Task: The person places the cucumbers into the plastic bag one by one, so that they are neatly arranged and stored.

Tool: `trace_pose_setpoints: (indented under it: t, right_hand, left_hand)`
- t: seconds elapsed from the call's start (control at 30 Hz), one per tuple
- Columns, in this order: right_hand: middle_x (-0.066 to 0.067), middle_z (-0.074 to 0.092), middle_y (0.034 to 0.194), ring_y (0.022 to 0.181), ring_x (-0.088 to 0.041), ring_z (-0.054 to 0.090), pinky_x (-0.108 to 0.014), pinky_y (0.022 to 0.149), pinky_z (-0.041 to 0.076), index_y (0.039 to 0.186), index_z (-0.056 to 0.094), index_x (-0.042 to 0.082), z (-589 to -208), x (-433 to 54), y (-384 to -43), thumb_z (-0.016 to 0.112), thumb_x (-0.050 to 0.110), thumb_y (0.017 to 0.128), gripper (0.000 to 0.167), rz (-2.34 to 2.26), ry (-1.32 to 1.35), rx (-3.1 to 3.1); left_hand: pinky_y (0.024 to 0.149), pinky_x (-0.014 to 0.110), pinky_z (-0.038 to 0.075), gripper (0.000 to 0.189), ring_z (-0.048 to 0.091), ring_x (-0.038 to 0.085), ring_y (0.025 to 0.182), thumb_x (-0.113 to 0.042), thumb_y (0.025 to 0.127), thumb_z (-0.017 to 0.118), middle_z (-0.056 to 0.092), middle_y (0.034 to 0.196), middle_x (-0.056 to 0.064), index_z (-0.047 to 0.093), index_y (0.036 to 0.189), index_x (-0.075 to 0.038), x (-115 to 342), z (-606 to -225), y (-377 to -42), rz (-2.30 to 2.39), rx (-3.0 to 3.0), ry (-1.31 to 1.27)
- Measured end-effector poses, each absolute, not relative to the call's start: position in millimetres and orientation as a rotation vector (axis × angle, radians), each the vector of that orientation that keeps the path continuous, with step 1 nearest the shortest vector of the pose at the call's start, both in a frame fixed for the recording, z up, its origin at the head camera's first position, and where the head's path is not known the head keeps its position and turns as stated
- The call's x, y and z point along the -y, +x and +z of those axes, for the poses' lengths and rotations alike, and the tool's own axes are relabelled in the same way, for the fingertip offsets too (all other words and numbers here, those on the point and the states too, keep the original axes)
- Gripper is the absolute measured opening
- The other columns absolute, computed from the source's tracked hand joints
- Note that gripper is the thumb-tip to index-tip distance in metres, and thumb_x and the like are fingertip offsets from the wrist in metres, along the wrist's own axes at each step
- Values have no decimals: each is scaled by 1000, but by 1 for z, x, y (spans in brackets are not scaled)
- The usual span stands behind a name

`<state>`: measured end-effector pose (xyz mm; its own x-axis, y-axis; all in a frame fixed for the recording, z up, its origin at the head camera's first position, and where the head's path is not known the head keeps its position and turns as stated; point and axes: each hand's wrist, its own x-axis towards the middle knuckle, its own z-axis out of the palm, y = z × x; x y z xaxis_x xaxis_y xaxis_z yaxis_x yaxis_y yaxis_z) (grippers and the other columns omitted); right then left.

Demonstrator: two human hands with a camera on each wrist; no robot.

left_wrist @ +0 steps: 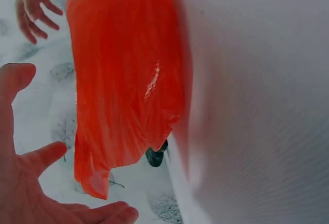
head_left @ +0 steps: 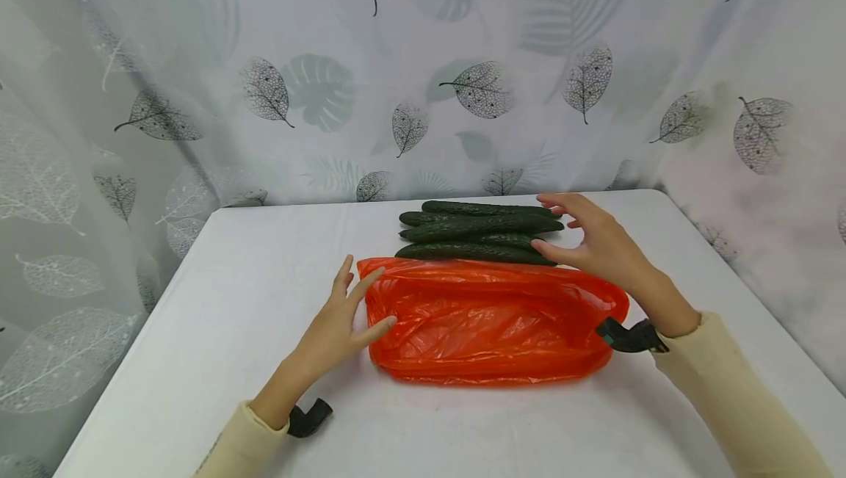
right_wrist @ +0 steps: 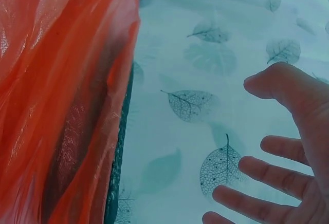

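Several dark green cucumbers [head_left: 479, 228] lie stacked lengthwise at the back of the table. In front of them spreads a red plastic bag [head_left: 489, 324], its mouth loosely parted. My right hand [head_left: 591, 239] hovers over the right ends of the cucumbers, fingers spread and thumb apart. In the right wrist view that hand [right_wrist: 282, 167] holds nothing. My left hand [head_left: 337, 327] is beside the bag's left edge with its fingers spread, its thumb overlapping the bag in the head view. The left wrist view shows the left palm [left_wrist: 25, 183] with nothing in it.
A white-covered table [head_left: 264, 302] carries everything. Behind and at the sides hangs a leaf-patterned curtain [head_left: 423, 81]. A black strap [head_left: 631, 335] is on the right wrist, another black strap [head_left: 309, 418] on the left.
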<state>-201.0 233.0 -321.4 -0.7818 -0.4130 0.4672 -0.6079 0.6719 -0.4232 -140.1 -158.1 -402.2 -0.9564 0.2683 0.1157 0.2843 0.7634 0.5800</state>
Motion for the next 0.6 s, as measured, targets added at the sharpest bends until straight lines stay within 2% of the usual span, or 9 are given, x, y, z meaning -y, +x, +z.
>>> trace_pose_setpoints:
  t: [0.07, 0.1, 0.23, 0.37, 0.43, 0.6]
  right_hand:
    - [-14, 58, 126, 107, -26, 55, -36, 83, 52, 134, 53, 4, -323, -231, -203, 80, 8, 78, 62, 824, 822, 2549]
    - [-14, 58, 126, 106, -26, 56, -36, 82, 51, 132, 54, 4, -324, -231, -204, 79, 8, 79, 59, 826, 831, 2546]
    - [-12, 59, 126, 105, -25, 58, -34, 82, 52, 129, 57, 4, -327, -230, -207, 77, 8, 81, 52, 851, 845, 2552]
    - [-11, 59, 126, 105, -23, 58, -24, 83, 50, 126, 59, 5, -331, -229, -211, 75, 8, 85, 45, 921, 852, 2576]
    - [-11, 59, 126, 105, -24, 58, -27, 84, 51, 125, 60, 5, -332, -227, -213, 73, 8, 86, 41, 955, 860, 2586]
    - [-14, 60, 123, 104, -31, 60, -50, 81, 53, 122, 62, 2, -335, -226, -220, 69, 5, 89, 34, 990, 882, 2593]
  left_hand:
    - [92, 57, 50, 77, 29, 37, 143, -49, 86, 70, -2, 164, 8, 35, 151, -28, 158, -405, -139, -1072, 2916, -430]
    - [92, 58, 49, 77, 31, 37, 142, -49, 86, 70, -3, 164, 8, 35, 151, -28, 158, -405, -138, -1101, 2913, -426]
    - [97, 63, 43, 74, 31, 41, 141, -49, 86, 70, 4, 163, 12, 39, 149, -27, 159, -407, -137, -1183, 2923, -450]
    - [100, 67, 36, 72, 24, 43, 144, -48, 86, 69, 11, 162, 15, 40, 149, -27, 159, -408, -138, -1266, 2939, -461]
    - [101, 68, 35, 72, 23, 42, 144, -48, 87, 69, 14, 161, 16, 39, 149, -27, 160, -408, -137, -1299, 2939, -458]
    - [105, 62, 35, 70, 29, 37, 143, -44, 88, 69, 29, 157, 13, 40, 149, -25, 161, -411, -138, -1334, 2900, -516]
